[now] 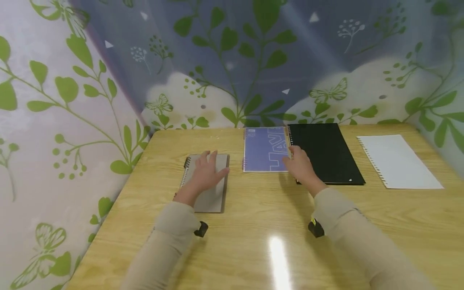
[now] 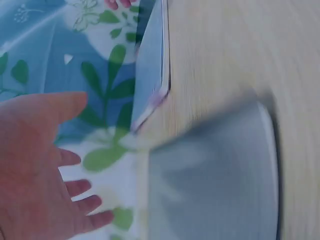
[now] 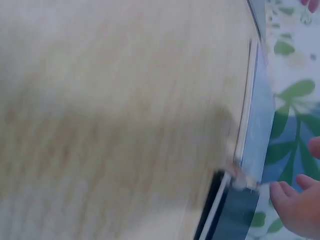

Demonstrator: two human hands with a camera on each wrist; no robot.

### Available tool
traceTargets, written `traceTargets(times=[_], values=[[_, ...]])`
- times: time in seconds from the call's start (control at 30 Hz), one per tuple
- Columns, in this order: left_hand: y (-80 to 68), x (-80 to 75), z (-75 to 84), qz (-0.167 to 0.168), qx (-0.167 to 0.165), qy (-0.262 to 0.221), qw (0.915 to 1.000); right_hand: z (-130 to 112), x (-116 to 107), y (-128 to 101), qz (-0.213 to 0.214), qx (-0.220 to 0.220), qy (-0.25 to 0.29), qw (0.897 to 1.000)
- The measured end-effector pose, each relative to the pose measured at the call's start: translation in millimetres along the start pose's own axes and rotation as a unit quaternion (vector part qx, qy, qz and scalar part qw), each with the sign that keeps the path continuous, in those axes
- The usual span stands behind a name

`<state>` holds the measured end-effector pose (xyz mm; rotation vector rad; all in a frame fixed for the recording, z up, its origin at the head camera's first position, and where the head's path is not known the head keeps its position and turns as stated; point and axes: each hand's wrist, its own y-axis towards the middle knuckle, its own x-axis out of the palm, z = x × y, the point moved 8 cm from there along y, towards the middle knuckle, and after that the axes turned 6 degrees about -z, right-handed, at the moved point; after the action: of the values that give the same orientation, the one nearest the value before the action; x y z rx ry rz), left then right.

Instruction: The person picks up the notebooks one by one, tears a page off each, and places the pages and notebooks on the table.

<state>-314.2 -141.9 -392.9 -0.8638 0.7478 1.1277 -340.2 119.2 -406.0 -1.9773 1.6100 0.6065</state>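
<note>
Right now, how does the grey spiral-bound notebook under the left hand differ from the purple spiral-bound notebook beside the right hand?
The grey spiral-bound notebook has a plain cover; the purple spiral-bound notebook carries large white lettering. The grey one lies nearer the person, the purple one farther back beside a black notebook. The left hand rests flat on the grey one; the right hand is at the purple one's right edge. Both lie closed and flat on the wooden table, spirals on the left.
</note>
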Motion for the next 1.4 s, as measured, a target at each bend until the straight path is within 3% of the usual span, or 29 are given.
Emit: traceTargets(times=[0.1,0.2,0.3,0.43,0.63,0.7,0.77,0.8,0.83,0.9,1.07,1.17,1.3,1.4], values=[[21.5,15.7,14.3,-0.042,0.009,-0.082,0.9957,11.4,-0.4,4.7,-0.033,0.045,0.021,0.998],[39.0,34.5,18.7,-0.069,-0.015,-0.175,0.9820,19.0,6.2,8.7,-0.056,0.080,0.044,0.994],[52.2,47.8,16.5,-0.060,-0.057,-0.262,0.9615,23.4,15.0,12.2,-0.064,0.108,0.050,0.991],[60.9,54.3,18.0,-0.027,-0.104,-0.342,0.9335,22.8,20.4,16.9,-0.042,0.131,0.001,0.990],[64.8,64.9,21.6,-0.018,-0.152,-0.459,0.8751,14.4,28.5,20.8,-0.028,0.137,-0.095,0.986],[65.5,70.3,24.5,-0.025,-0.150,-0.484,0.8615,12.3,32.7,22.5,-0.027,0.131,-0.124,0.983],[66.4,73.8,27.3,-0.023,-0.139,-0.497,0.8565,11.1,35.4,23.3,-0.030,0.124,-0.138,0.982],[67.4,75.0,28.7,-0.018,-0.129,-0.511,0.8498,12.3,36.0,23.8,-0.029,0.123,-0.136,0.983],[68.4,75.4,29.9,-0.018,-0.118,-0.526,0.8423,14.0,35.7,23.7,-0.029,0.127,-0.126,0.984],[69.4,72.8,31.5,-0.008,-0.097,-0.540,0.8358,16.7,34.2,23.3,-0.032,0.129,-0.100,0.986],[64.7,58.6,37.2,0.014,-0.056,-0.582,0.8110,17.5,28.8,18.1,-0.026,0.122,0.032,0.992],[55.3,50.2,39.0,0.011,-0.039,-0.583,0.8113,12.3,25.8,8.7,-0.031,0.110,0.131,0.985],[32.6,46.7,37.6,-0.009,-0.033,-0.560,0.8278,4.9,25.5,-11.9,-0.054,0.103,0.235,0.965],[12.0,49.8,36.7,-0.028,-0.027,-0.540,0.8410,6.4,27.7,-28.7,-0.065,0.112,0.265,0.955]])
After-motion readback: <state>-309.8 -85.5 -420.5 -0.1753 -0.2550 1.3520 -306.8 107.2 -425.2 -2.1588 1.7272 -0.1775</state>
